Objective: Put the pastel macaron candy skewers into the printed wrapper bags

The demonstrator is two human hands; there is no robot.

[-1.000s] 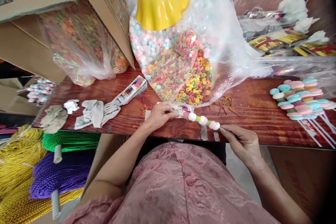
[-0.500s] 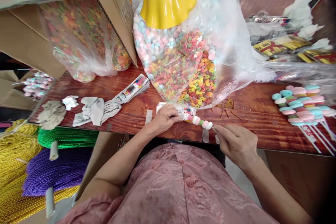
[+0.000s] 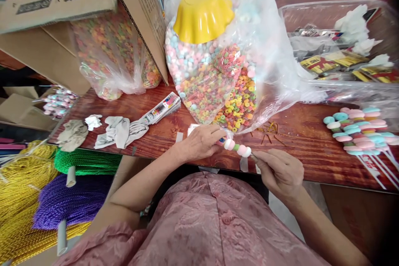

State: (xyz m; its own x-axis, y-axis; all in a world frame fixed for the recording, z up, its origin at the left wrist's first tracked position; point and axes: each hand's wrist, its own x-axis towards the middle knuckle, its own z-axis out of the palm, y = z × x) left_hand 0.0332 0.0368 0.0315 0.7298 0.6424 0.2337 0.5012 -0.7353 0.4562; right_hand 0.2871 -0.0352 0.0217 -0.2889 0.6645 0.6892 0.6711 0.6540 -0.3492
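A short row of candies (image 3: 237, 148), white, pink and green, lies between my hands near the table's front edge. My left hand (image 3: 204, 141) is closed round the row's left end, its fingers over a white wrapper partly hidden beneath. At the right end, my right hand (image 3: 279, 170) pinches the tip of a thin stick beside the last white candy. Behind the hands, an open clear bag (image 3: 271, 91) holds small coloured rings (image 3: 238, 106) and pastel candies (image 3: 176, 50). Finished-looking candy skewers (image 3: 358, 129) are piled at the right.
A yellow fluted bowl (image 3: 204, 12) sits upside down on the bag. At the left stand a cardboard box (image 3: 149, 20), folded wrappers (image 3: 162, 108) and grey gloves (image 3: 120, 132). A clear tray (image 3: 311, 77) of packets is back right; coloured cord bundles (image 3: 71, 199) are lower left.
My left hand has moved slightly right, over the candy row's left end. My right hand keeps its pinch. The whole view has shifted a little, showing more of the box.
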